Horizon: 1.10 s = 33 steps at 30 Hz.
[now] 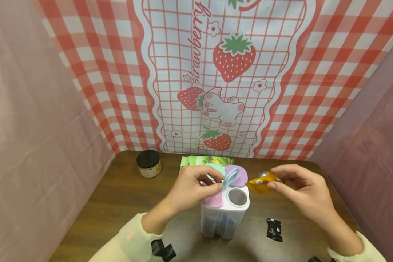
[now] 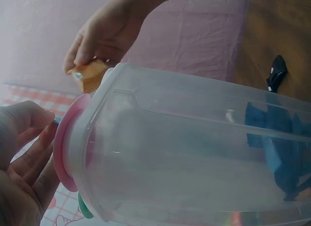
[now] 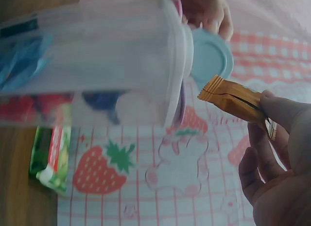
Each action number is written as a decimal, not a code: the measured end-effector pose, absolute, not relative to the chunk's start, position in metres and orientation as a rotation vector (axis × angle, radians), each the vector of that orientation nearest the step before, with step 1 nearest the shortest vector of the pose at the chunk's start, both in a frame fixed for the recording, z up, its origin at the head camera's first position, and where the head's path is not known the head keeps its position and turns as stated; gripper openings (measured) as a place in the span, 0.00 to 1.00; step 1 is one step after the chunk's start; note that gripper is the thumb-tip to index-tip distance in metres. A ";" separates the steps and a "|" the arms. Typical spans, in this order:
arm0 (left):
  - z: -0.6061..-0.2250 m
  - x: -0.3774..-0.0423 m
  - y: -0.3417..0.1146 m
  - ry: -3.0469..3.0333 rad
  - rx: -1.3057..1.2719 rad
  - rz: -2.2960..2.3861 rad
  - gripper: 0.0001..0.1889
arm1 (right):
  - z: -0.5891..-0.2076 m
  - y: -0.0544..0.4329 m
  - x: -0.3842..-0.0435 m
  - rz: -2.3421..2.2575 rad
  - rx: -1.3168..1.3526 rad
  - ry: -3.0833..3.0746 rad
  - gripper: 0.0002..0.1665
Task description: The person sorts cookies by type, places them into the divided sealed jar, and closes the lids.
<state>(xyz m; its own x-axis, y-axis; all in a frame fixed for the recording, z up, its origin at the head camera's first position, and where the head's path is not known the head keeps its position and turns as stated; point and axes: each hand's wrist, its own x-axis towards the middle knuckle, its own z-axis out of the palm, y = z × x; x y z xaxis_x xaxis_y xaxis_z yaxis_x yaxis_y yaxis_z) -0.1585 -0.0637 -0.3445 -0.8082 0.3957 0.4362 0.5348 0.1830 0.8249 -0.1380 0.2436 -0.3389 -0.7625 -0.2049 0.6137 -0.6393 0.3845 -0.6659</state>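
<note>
My left hand pinches a light blue round lid, tilted up beside an uncovered round hole in the top of a clear plastic storage container. Pink, purple and mint green lids cover the other openings. Just right of that hole, my right hand holds an orange wrapped candy between thumb and fingers. Through the container wall, blue wrapped pieces show at the bottom, and red ones show in the right wrist view.
A small black wrapped candy lies on the wooden table right of the container. Behind the container is a green package. A jar with a black lid stands at the back left. Fabric surrounds the table's back and sides.
</note>
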 end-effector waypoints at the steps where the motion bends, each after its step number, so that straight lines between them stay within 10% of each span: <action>1: -0.344 -0.159 -0.064 -2.319 -0.917 -1.701 0.07 | -0.339 0.239 -0.139 1.386 0.761 -2.193 0.24; 33: -0.347 -0.161 -0.064 -2.319 -0.943 -1.685 0.08 | -0.368 0.194 -0.160 1.223 1.345 -2.047 0.25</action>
<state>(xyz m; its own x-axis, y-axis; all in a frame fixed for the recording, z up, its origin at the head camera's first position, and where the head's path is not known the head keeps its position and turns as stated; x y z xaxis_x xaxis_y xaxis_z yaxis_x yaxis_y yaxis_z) -0.1608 -0.0636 -0.3470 -0.7979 0.4091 0.4427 0.5474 0.1841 0.8164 -0.1603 0.1940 -0.3683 -0.4563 -0.5295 0.7151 -0.8807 0.1539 -0.4480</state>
